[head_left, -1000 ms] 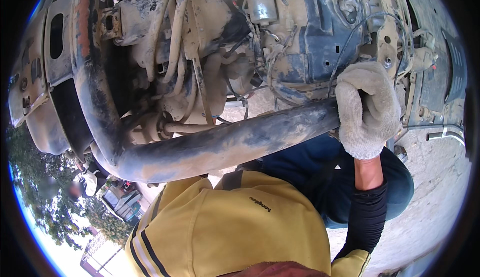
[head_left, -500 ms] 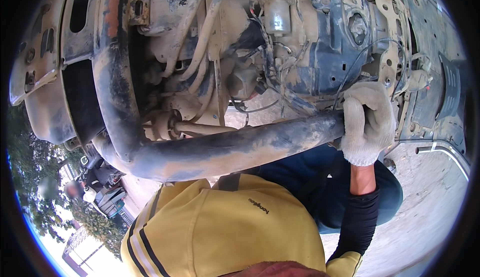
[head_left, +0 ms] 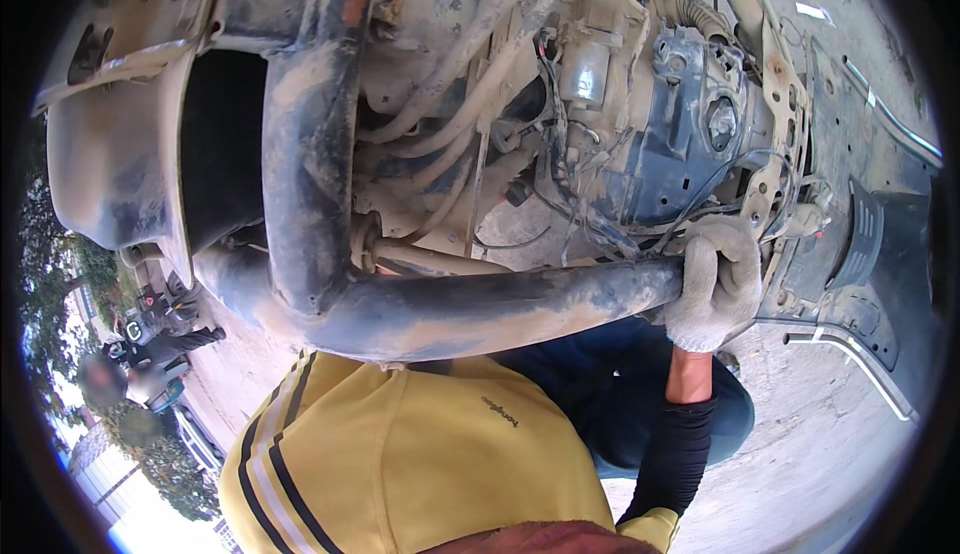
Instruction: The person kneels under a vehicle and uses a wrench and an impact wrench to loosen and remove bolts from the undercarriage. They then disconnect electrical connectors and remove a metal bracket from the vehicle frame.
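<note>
The right hand (head_left: 713, 287) curls against the pipe (head_left: 500, 311), perhaps for support, its grip unclear, the left hand unseen.

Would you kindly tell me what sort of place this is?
Probably an outdoor vehicle repair spot, judging by the thick, dusty frame tube, exposed hoses and trees in the background.
</note>
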`<act>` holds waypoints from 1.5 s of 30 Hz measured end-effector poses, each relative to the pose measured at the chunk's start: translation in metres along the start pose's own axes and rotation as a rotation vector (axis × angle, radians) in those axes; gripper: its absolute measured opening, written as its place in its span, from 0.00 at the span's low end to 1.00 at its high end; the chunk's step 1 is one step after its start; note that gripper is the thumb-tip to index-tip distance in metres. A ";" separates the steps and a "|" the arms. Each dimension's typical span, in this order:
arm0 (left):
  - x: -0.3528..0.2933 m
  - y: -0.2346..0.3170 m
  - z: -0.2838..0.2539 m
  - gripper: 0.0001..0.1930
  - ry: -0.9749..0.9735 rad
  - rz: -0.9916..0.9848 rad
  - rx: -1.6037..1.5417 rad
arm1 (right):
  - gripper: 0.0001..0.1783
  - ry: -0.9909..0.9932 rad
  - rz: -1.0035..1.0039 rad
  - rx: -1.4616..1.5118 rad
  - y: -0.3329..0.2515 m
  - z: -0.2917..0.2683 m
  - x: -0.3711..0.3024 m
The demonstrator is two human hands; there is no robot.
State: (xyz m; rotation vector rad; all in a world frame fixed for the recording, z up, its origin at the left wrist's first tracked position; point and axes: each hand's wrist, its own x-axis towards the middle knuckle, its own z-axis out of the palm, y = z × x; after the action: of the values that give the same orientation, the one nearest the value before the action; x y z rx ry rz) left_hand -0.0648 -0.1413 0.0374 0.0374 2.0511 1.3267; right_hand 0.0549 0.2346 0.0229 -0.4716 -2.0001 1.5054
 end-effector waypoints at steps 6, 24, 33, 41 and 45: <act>-0.006 -0.008 -0.005 0.22 -0.012 -0.005 0.001 | 0.04 -0.012 -0.023 -0.017 0.000 0.002 0.001; 0.018 0.009 0.020 0.23 -0.365 -0.045 -0.049 | 0.01 0.037 -0.112 -0.053 0.005 0.002 0.002; 0.045 0.009 0.099 0.25 -0.629 -0.334 -0.630 | 0.04 0.073 -0.015 -0.016 -0.008 -0.006 0.002; 0.029 0.024 0.118 0.27 -0.544 -0.257 -0.809 | 0.08 -0.283 0.191 -0.176 -0.097 -0.030 -0.058; 0.028 0.026 0.124 0.26 -0.551 -0.283 -0.815 | 0.17 -0.420 0.606 -0.300 -0.056 0.003 -0.103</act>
State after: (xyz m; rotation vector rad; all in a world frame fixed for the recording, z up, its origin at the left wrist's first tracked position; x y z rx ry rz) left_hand -0.0262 -0.0200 0.0131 -0.2177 0.9359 1.6407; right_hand 0.1358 0.1538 0.0512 -1.0299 -2.5845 1.7637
